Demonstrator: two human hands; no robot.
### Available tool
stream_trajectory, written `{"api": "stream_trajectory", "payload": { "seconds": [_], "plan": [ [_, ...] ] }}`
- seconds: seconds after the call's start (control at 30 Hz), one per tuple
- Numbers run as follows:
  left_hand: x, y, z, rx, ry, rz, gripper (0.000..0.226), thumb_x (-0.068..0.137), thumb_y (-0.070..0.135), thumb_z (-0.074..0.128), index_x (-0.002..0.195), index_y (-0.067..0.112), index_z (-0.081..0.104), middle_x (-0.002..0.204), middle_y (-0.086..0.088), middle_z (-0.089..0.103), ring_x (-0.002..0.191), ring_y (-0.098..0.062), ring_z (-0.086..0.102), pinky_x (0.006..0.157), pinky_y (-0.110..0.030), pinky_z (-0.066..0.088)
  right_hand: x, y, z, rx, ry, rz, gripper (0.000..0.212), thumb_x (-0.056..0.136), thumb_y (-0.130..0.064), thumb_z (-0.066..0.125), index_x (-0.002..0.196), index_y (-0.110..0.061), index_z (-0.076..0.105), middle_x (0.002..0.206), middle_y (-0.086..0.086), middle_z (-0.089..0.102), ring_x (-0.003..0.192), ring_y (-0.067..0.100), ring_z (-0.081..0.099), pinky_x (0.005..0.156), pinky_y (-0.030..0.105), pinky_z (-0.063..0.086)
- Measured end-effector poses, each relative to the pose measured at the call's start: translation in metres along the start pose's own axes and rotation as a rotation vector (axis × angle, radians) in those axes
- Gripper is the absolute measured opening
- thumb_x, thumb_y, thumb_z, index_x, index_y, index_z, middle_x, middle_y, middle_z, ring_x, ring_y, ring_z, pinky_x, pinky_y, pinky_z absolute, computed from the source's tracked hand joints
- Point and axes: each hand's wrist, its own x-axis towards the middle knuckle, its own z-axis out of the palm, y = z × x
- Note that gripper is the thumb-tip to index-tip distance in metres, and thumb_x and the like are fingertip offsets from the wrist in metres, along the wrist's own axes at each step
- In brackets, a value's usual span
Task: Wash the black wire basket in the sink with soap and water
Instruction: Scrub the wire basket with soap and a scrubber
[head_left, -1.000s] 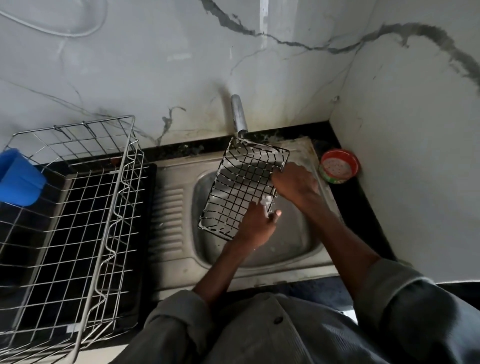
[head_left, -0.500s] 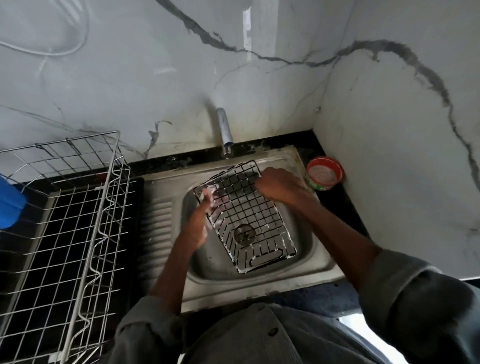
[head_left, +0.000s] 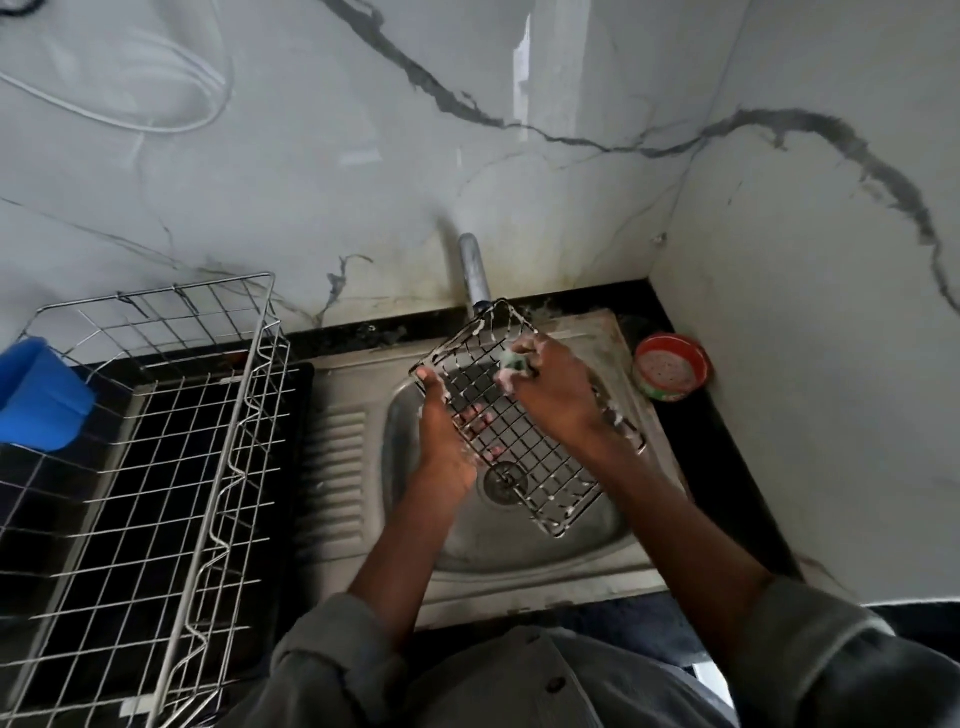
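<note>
Mid-scrub, lower centre: soapy black wire basket (head_left: 524, 431) tilted over the sink (head_left: 519, 551).
Gripped along its left edge by the left hand (head_left: 441, 441), fingers curled beneath the mesh; rubbed from above by the right hand (head_left: 558, 400), clamped on a green scrubber (head_left: 514, 362). Likely slip: sudsy wire sliding out of that one-handed hold and clattering into the basin, or knocking the tap (head_left: 474, 270) just above its far corner. Hard to tell whether water runs; scrubber mostly hidden by fingers.
</note>
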Motion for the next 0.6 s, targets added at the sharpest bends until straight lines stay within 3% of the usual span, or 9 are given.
{"api": "stream_trajectory", "payload": {
  "seconds": [0.13,0.27,0.37,0.43,0.5,0.6],
  "plan": [
    [-0.016,-0.008,0.003,-0.072,-0.011,-0.026,0.074,0.093,0.078,0.048,0.137,0.020,0.064,0.121,-0.016,0.073,0.118,-0.038,0.067,0.084,-0.050,0.056,0.006,0.002,0.024,-0.122,-0.017,-0.007,0.023,0.088,-0.026,0.072,0.109,-0.017,0.070,0.104,0.001,0.074,0.097,0.020,0.069,0.083,0.028,0.050],
    [-0.020,-0.018,-0.005,-0.059,-0.029,-0.053,0.079,0.082,0.088,0.052,0.136,0.031,0.063,0.122,-0.010,0.074,0.116,-0.033,0.069,0.098,-0.062,0.053,0.003,0.007,0.041,-0.196,-0.023,-0.032,0.020,0.091,-0.018,0.063,0.104,-0.006,0.072,0.100,0.014,0.073,0.090,0.028,0.070,0.080,0.036,0.057],
    [-0.022,-0.020,-0.012,-0.013,-0.024,-0.040,0.059,0.091,0.081,0.047,0.120,0.033,0.066,0.111,-0.007,0.075,0.110,-0.028,0.069,0.102,-0.061,0.050,0.006,0.014,0.050,-0.059,-0.085,0.088,0.033,0.099,-0.034,0.054,0.100,-0.005,0.071,0.095,0.013,0.072,0.089,0.029,0.068,0.078,0.033,0.052],
    [-0.019,-0.023,-0.014,-0.003,-0.049,-0.045,0.053,0.093,0.079,0.044,0.111,0.034,0.065,0.110,-0.007,0.075,0.109,-0.026,0.068,0.104,-0.060,0.048,0.010,0.022,0.053,-0.032,-0.108,0.108,0.032,0.096,-0.040,0.059,0.103,-0.011,0.072,0.097,0.010,0.075,0.092,0.027,0.071,0.080,0.033,0.054],
    [-0.020,-0.022,-0.014,0.010,-0.056,-0.055,0.053,0.092,0.081,0.043,0.106,0.034,0.064,0.116,-0.009,0.074,0.112,-0.027,0.067,0.105,-0.061,0.047,0.009,0.029,0.050,-0.040,-0.093,0.074,0.026,0.089,-0.032,0.070,0.111,-0.017,0.071,0.101,0.006,0.075,0.094,0.023,0.070,0.084,0.033,0.055],
    [-0.015,-0.024,-0.010,-0.006,-0.075,-0.055,0.062,0.091,0.082,0.042,0.105,0.029,0.071,0.111,-0.008,0.078,0.112,-0.028,0.069,0.107,-0.063,0.044,0.000,0.034,0.040,0.060,-0.126,0.021,0.056,0.083,-0.007,0.074,0.134,-0.021,0.058,0.100,0.000,0.069,0.091,0.017,0.066,0.078,0.031,0.054]
  ]
}}
